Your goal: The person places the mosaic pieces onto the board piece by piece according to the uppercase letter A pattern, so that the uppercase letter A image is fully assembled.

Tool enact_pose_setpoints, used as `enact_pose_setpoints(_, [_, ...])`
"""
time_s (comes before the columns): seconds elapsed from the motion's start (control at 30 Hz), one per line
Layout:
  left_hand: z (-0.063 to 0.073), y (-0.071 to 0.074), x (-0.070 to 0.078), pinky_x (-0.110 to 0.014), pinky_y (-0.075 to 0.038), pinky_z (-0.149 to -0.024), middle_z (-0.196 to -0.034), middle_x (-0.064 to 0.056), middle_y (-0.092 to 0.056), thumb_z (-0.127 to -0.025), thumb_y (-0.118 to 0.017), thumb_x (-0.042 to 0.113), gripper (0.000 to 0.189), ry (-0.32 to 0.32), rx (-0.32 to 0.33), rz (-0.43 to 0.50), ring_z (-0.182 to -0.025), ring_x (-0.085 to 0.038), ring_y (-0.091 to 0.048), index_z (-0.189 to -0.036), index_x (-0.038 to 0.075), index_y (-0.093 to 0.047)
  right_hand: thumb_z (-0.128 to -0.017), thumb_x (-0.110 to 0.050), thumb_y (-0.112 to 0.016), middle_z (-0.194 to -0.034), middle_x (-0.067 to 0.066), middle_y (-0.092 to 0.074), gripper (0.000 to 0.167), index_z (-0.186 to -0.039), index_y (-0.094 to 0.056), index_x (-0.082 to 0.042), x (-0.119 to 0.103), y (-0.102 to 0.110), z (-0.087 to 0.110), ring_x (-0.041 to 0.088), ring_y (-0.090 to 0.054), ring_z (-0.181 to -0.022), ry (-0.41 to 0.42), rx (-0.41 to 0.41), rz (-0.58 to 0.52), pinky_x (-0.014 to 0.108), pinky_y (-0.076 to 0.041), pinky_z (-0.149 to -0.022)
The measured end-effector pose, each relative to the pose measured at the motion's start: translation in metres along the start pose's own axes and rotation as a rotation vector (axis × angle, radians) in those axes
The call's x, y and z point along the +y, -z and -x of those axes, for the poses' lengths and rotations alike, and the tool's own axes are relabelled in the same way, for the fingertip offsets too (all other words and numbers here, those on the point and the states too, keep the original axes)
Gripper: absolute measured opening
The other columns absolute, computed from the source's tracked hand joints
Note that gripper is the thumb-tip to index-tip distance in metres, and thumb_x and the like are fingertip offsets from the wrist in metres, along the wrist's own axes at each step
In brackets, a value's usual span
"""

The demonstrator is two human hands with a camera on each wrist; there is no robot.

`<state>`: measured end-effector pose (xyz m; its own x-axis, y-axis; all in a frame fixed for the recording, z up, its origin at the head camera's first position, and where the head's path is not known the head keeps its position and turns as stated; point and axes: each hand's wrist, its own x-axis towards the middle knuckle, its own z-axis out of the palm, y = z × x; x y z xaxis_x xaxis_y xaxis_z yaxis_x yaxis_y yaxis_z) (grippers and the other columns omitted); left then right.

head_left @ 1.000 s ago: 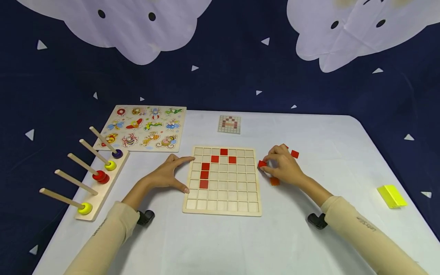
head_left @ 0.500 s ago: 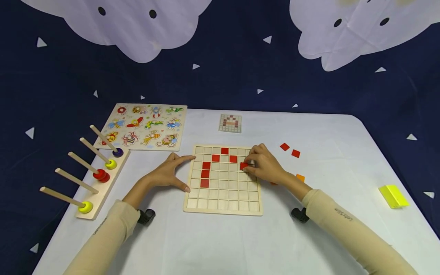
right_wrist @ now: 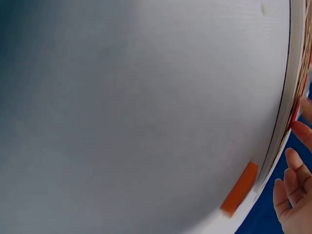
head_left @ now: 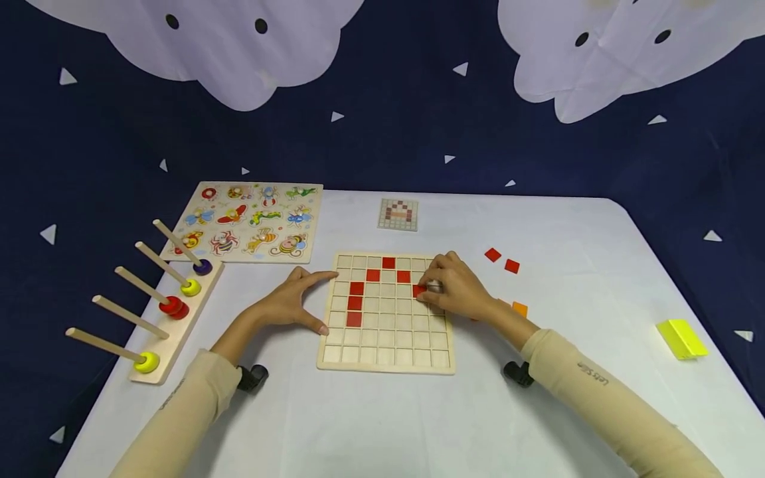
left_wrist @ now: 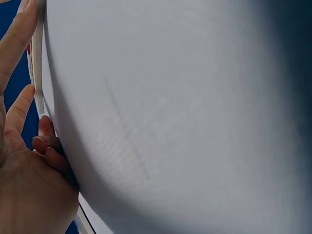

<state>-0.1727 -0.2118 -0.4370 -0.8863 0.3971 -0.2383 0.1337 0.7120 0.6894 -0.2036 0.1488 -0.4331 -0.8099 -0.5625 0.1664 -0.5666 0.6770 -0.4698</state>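
Observation:
A wooden grid board (head_left: 382, 367) lies in the middle of the table with several red square tiles set in its cells, one of them (head_left: 354, 319) in the lower left run. My left hand (head_left: 288, 302) spreads thumb and index finger along the board's left edge; its other fingers are curled, as the left wrist view shows. Over the board's right side, my right hand (head_left: 455, 287) pinches a red tile (head_left: 418, 291) at a cell in the third row. In the right wrist view the fingertips (right_wrist: 301, 134) meet red at the board's edge.
Red tiles (head_left: 493, 255) and an orange tile (head_left: 520, 309) lie right of the board. A small pattern card (head_left: 398, 215) is behind it. Leftward stand a peg stacker (head_left: 157, 358) with rings and an insect puzzle board (head_left: 248, 255). A yellow block (head_left: 682, 339) sits far right.
My right hand has moved left from the loose tiles onto the board, carrying a red tile and lowering it to a cell on the right side. The left hand has stayed at the edge.

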Motion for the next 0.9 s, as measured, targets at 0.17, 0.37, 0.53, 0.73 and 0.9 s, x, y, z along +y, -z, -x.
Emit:
enact_pose_setpoints(0.17, [0.001,-0.002,-0.001,-0.049,-0.039,-0.098,-0.111,-0.011,-0.038,-0.056,-0.097,0.040,0.112,-0.004,-0.002,0.003,-0.103,-0.026,-0.042,-0.152,0.026,-0.040,-0.082,-0.029,-0.081,-0.101,0.009,-0.061,0.036,-0.110,-0.074,-0.009,0.016,0.010,0.008,0.022,-0.042,-0.094,-0.053,0.063,-0.060,0.037,-0.037,-0.079])
enact_pose_setpoints(0.37, [0.003,-0.001,-0.004,-0.048,-0.039,-0.097,-0.110,-0.011,-0.038,-0.057,-0.097,0.039,0.112,0.003,0.003,-0.011,-0.102,-0.026,-0.041,-0.153,0.026,-0.040,-0.081,-0.021,-0.082,-0.105,0.015,-0.059,0.038,-0.115,-0.073,-0.005,0.045,0.036,0.022,0.026,-0.040,-0.096,-0.148,0.100,-0.015,0.039,-0.036,-0.079])
enact_pose_setpoints(0.53, [0.004,0.000,-0.003,-0.048,-0.039,-0.096,-0.109,-0.011,-0.037,-0.057,-0.096,0.040,0.112,0.011,0.003,-0.006,-0.101,-0.026,-0.041,-0.152,0.026,-0.040,-0.083,-0.018,-0.081,-0.105,0.017,-0.057,0.037,-0.117,-0.072,-0.004,0.070,0.056,0.037,0.028,-0.039,-0.097,-0.248,0.106,0.032,0.039,-0.035,-0.078])
enact_pose_setpoints(0.73, [0.003,-0.001,-0.002,-0.048,-0.038,-0.097,-0.108,-0.011,-0.036,-0.056,-0.097,0.038,0.112,0.016,-0.002,0.005,-0.100,-0.026,-0.041,-0.152,0.026,-0.040,-0.083,-0.018,-0.080,-0.106,0.020,-0.057,0.038,-0.116,-0.071,-0.001,0.093,0.071,0.054,0.032,-0.039,-0.098,-0.323,0.111,0.096,0.041,-0.034,-0.078])
enact_pose_setpoints(0.9, [0.001,-0.001,-0.001,-0.048,-0.038,-0.096,-0.108,-0.010,-0.036,-0.056,-0.097,0.038,0.113,0.018,-0.004,0.001,-0.100,-0.026,-0.041,-0.152,0.027,-0.040,-0.086,-0.019,-0.077,-0.110,0.023,-0.057,0.036,-0.113,-0.071,0.004,0.103,0.076,0.062,0.036,-0.040,-0.102,-0.375,0.109,0.109,0.049,-0.036,-0.083])
